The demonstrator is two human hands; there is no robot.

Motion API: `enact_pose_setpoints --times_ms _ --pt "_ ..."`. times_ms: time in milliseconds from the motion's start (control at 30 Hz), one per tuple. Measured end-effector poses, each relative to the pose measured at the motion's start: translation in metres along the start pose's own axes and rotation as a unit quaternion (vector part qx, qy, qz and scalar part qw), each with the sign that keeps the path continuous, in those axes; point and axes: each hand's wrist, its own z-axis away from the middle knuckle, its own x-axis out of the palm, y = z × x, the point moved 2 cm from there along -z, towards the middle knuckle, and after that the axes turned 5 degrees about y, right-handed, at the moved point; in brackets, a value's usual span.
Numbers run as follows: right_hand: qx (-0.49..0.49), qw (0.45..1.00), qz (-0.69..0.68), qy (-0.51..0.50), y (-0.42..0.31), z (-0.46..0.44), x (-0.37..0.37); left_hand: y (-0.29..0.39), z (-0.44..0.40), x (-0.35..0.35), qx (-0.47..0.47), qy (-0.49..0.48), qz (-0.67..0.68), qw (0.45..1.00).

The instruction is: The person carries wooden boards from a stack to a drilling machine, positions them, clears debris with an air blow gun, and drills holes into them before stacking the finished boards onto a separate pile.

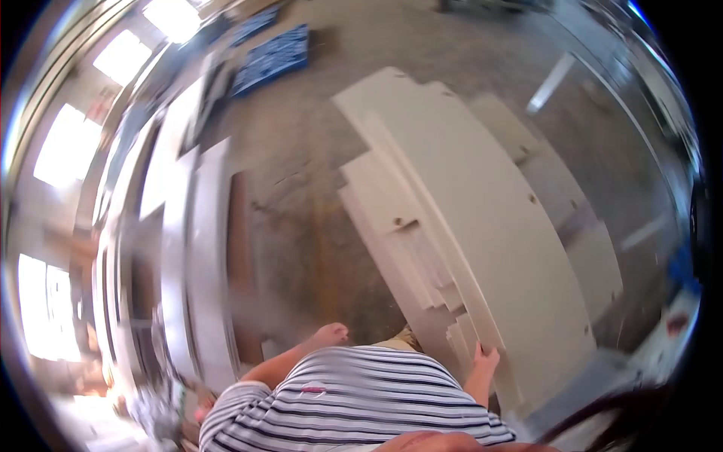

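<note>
My right hand (486,357) is at the near left edge of a long cream-coloured panel (482,203), its fingers closed on that edge. Round holes show along the panel's far side. The panel lies on top of a stack of other boards (384,192), which stick out to its left in steps. My left hand (329,334) hangs in front of my striped shirt, its fingers curled in, with nothing visible in them. It is apart from the boards.
Long pale panels (207,264) stand in a row on the left, below bright windows. A blue pallet (273,60) lies on the concrete floor (301,203) at the far left. More boards (587,248) extend beyond the cream panel. A white strip (552,83) lies further back.
</note>
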Motion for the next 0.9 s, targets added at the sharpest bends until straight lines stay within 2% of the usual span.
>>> enact_pose_setpoints --times_ms 67,100,133,200,233,267,300,367,400,467,533,600,633,667,733,767,833,867,900 --pt "-0.034 0.999 0.019 0.018 -0.062 0.016 -0.029 0.0 0.011 0.006 -0.016 -0.013 0.102 0.995" --pt "0.032 0.991 -0.132 -0.002 -0.026 0.002 -0.015 0.002 0.018 0.005 -0.024 -0.014 0.109 0.994" --pt "0.002 0.99 -0.141 0.017 -0.002 -0.001 -0.014 0.008 0.03 0.002 -0.031 -0.016 0.116 0.993" --pt "-0.044 0.987 -0.153 0.022 -0.014 -0.012 -0.013 0.009 0.053 -0.01 -0.029 0.009 0.052 0.998" --pt "0.192 0.892 -0.407 0.04 -0.018 -0.018 -0.018 -0.015 0.054 -0.01 -0.018 0.025 0.062 0.998" --pt "0.412 0.683 -0.601 0.05 -0.036 -0.011 -0.018 -0.039 0.06 -0.014 -0.005 0.039 0.07 0.997" --pt "0.406 0.691 -0.598 0.034 -0.059 -0.007 -0.015 -0.063 0.07 -0.02 -0.004 0.055 0.081 0.995" --pt "0.388 0.798 -0.453 -0.086 -0.097 0.005 0.005 -0.108 0.091 -0.033 -0.004 0.122 0.044 0.992" --pt "0.376 0.806 -0.446 -0.098 -0.113 0.015 0.024 -0.13 0.106 -0.039 -0.002 0.134 0.058 0.989" --pt "0.213 0.917 -0.249 -0.228 -0.144 0.035 0.086 -0.163 0.147 -0.053 -0.108 0.206 0.097 0.968" --pt "0.125 0.901 -0.194 -0.368 -0.158 0.058 0.162 -0.195 0.19 -0.063 -0.143 0.25 0.168 0.943" --pt "0.168 0.865 -0.136 -0.452 -0.212 0.121 0.224 -0.245 0.215 -0.06 -0.168 0.302 0.266 0.9" --pt "0.11 0.863 -0.073 -0.488 -0.247 0.161 0.249 -0.254 0.236 -0.063 -0.146 0.329 0.346 0.866" --pt "0.056 0.853 -0.01 -0.519 -0.273 0.198 0.268 -0.288 0.242 -0.057 -0.147 0.371 0.338 0.852" --pt "-0.017 0.82 0.088 -0.565 -0.304 0.249 0.316 -0.337 0.262 -0.048 -0.184 0.393 0.429 0.792" --pt "-0.024 0.813 0.106 -0.572 -0.323 0.273 0.336 -0.347 0.274 -0.051 -0.191 0.4 0.444 0.779" --pt "-0.109 0.758 0.195 -0.612 -0.358 0.318 0.367 -0.358 0.295 -0.052 -0.227 0.426 0.536 0.693" --pt "-0.135 0.74 0.233 -0.616 -0.383 0.341 0.377 -0.367 0.298 -0.05 -0.234 0.427 0.549 0.679" --pt "-0.153 0.726 0.261 -0.617 -0.396 0.353 0.396 -0.375 0.301 -0.048 -0.237 0.441 0.589 0.634"
